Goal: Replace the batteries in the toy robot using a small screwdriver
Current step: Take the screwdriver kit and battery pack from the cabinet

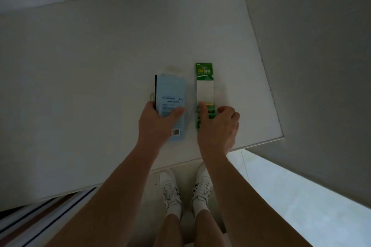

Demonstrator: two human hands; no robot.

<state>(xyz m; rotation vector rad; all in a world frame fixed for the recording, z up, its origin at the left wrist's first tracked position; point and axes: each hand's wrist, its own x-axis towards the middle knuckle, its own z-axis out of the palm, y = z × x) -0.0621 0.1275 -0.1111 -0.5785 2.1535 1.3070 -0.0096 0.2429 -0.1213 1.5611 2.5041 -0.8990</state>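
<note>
So, the green battery pack (204,90) lies flat on the white counter (100,66), toward its right near corner, long side running near to far. Green cells show at its near end; how many cannot be told. The right hand (218,126) grips that near end, thumb laid on top and fingers curled at the pack's right edge. Just left of it, apart from it, lies a light blue package (170,90) with a dark left edge and a barcode near its near end; its contents cannot be told. The left hand (154,124) holds it, thumb across its face, fingers wrapped round the left edge. Below the counter's near edge stand 2 white shoes (170,188).
</note>
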